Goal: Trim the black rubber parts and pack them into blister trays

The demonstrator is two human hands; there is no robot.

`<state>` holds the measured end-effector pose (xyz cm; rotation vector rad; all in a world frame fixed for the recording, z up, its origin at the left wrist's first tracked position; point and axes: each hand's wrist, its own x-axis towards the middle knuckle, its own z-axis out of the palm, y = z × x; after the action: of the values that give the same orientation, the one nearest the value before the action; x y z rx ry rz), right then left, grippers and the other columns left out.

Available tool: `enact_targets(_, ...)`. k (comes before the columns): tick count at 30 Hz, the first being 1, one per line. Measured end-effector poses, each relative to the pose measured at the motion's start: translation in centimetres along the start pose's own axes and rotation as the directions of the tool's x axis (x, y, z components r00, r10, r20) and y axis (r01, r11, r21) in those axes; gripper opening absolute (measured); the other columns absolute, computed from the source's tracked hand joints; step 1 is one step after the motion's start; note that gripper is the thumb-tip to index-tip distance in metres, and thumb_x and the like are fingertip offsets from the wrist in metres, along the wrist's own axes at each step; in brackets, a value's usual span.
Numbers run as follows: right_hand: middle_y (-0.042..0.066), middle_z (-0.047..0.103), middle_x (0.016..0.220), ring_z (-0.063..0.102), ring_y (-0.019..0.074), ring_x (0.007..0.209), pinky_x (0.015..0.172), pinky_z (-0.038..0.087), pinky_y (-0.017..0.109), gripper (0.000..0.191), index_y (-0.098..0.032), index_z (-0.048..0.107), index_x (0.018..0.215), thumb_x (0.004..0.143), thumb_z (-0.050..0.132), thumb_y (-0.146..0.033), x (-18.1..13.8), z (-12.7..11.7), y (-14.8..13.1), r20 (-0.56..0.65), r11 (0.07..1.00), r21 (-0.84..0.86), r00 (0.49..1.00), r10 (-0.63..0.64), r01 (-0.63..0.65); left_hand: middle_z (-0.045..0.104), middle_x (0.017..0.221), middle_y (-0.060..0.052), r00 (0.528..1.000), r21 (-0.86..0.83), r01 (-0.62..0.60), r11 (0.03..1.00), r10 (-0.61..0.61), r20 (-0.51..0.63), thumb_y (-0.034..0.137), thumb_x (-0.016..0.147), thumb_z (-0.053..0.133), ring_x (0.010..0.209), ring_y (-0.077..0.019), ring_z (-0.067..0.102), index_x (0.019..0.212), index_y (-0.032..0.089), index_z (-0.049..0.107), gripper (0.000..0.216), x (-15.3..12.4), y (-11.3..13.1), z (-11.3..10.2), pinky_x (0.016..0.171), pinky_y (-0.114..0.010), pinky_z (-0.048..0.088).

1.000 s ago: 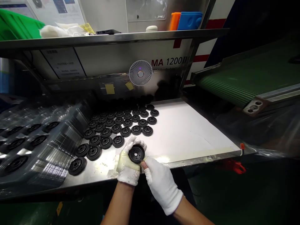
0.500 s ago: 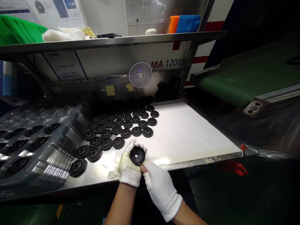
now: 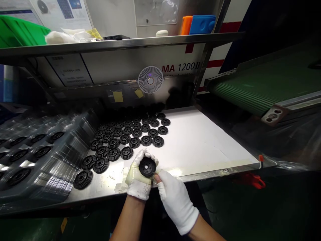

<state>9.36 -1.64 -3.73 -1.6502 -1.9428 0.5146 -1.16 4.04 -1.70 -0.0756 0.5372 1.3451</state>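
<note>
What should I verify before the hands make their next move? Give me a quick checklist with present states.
1. Left hand holding the black disc: ok, fingers curl around its edge.
2. Disc face in view: ok, its centre hole shows.
3. Right hand near the disc: ok, thumb by the lower rim.
4. Right thumb tip gloved: not ok, it is bare.
5. Anything small pinched in the right hand: cannot tell, too small to make out.

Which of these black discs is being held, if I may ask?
The disc in the left hand; the other discs lie on the table or in trays.
</note>
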Motion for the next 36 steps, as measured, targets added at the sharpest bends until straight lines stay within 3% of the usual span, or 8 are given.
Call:
enact_targets(4, -0.001, 0.06, 0.068, 0.054, 0.015, 0.059, 0.054, 0.031, 0.029, 0.027, -0.023, 0.052, 0.077, 0.091, 0.031, -0.032, 0.0, 0.3, -0.5, 0.021, 0.999, 0.008, 0.999, -0.039, 0.039, 0.059, 0.072, -0.002, 0.991, 0.026, -0.111, 0.993, 0.109, 0.072, 0.01, 0.077, 0.053, 0.072, -0.0135, 0.06, 0.087, 0.016, 0.061, 0.014, -0.2, 0.4, -0.3, 0.077, -0.034, 0.052)
enact_targets(7, 0.0, 0.062, 0.073, 0.057, 0.0159, 0.065, 0.056, 0.034, 0.028, 0.024, -0.023, 0.054, 0.082, 0.091, 0.032, -0.031, 0.4, 0.0, -0.2, 0.022, 0.999, 0.047, 0.999, -0.028, 0.027, 0.063, 0.089, -0.01, 0.996, 0.132, -0.05, 0.99, 0.039, 0.085, 0.014, 0.074, 0.052, 0.085, -0.0232, 0.062, 0.104, 0.016, 0.06, 0.031, -0.7, 0.8, -0.7, 0.076, -0.045, 0.052)
enact_targets(14, 0.0, 0.06, 0.07, 0.054, 0.0167, 0.061, 0.055, 0.033, 0.03, 0.023, -0.023, 0.052, 0.08, 0.09, 0.032, -0.031, 0.6, -0.2, -0.1, 0.032, 0.999, -0.041, 0.999, -0.02, 0.021, 0.058, 0.068, -0.004, 1.0, 0.055, -0.001, 0.999, -0.001, 0.027, 0.012, 0.073, 0.055, 0.065, -0.0132, 0.058, 0.085, 0.015, 0.063, 0.014, -0.1, 1.0, -0.7, 0.068, -0.031, 0.052)
enact_targets(21, -0.002, 0.06, 0.069, 0.053, 0.0139, 0.063, 0.058, 0.038, 0.027, 0.027, -0.023, 0.053, 0.075, 0.089, 0.035, -0.037, 0.5, -2.1, -0.8, 0.154, 0.98, 0.197, 0.987, -0.034, 0.003, 0.063, 0.078, -0.005, 0.999, 0.033, -0.005, 0.999, 0.006, -0.037, 0.01, 0.073, 0.057, 0.08, -0.0178, 0.063, 0.08, 0.014, 0.062, 0.009, 0.1, 1.5, -0.1, 0.079, -0.039, 0.053)
enact_targets(24, -0.002, 0.062, 0.072, 0.056, 0.0157, 0.065, 0.057, 0.039, 0.027, 0.017, -0.024, 0.057, 0.082, 0.076, 0.057, -0.04, 1.0, -3.4, -0.6, 0.193, 0.984, 0.174, 0.981, 0.005, -0.04, 0.065, 0.083, -0.006, 0.999, 0.016, 0.003, 1.0, -0.003, -0.052, 0.01, 0.072, 0.057, 0.087, -0.0199, 0.063, 0.083, 0.014, 0.062, 0.012, -0.3, 1.7, 0.1, 0.082, -0.04, 0.053)
enact_targets(27, -0.002, 0.064, 0.076, 0.059, 0.0191, 0.07, 0.059, 0.043, 0.029, 0.043, -0.027, 0.058, 0.098, 0.059, 0.073, -0.035, 1.2, -4.0, -0.2, 0.233, 0.987, 0.116, 0.969, 0.08, -0.109, 0.066, 0.084, -0.006, 0.997, -0.012, 0.031, 0.999, -0.031, -0.074, 0.01, 0.073, 0.056, 0.088, -0.0204, 0.063, 0.083, 0.014, 0.062, 0.013, -0.5, 1.7, 0.3, 0.081, -0.04, 0.053)
enact_targets(30, 0.001, 0.065, 0.087, 0.06, 0.0195, 0.08, 0.069, 0.046, 0.031, 0.039, -0.027, 0.052, 0.111, 0.074, 0.06, -0.039, 0.8, -3.9, 0.1, 0.212, 0.978, 0.201, 0.977, 0.005, -0.049, 0.065, 0.079, -0.006, 0.997, -0.047, 0.04, 0.998, -0.044, -0.069, 0.01, 0.074, 0.055, 0.082, -0.0188, 0.064, 0.078, 0.014, 0.062, 0.009, -0.3, 1.6, 0.3, 0.077, -0.038, 0.054)
enact_targets(36, 0.003, 0.058, 0.075, 0.055, 0.0181, 0.069, 0.063, 0.044, 0.033, 0.024, -0.023, 0.046, 0.082, 0.091, 0.029, -0.038, 0.3, -1.9, 0.0, 0.019, 0.965, 0.262, 1.0, 0.005, -0.01, 0.062, 0.069, -0.003, 1.0, -0.223, 0.024, 0.975, -0.026, -0.004, 0.015, 0.079, 0.055, 0.07, -0.0134, 0.061, 0.072, 0.013, 0.061, 0.01, 0.6, 0.8, -0.4, 0.075, -0.032, 0.054)
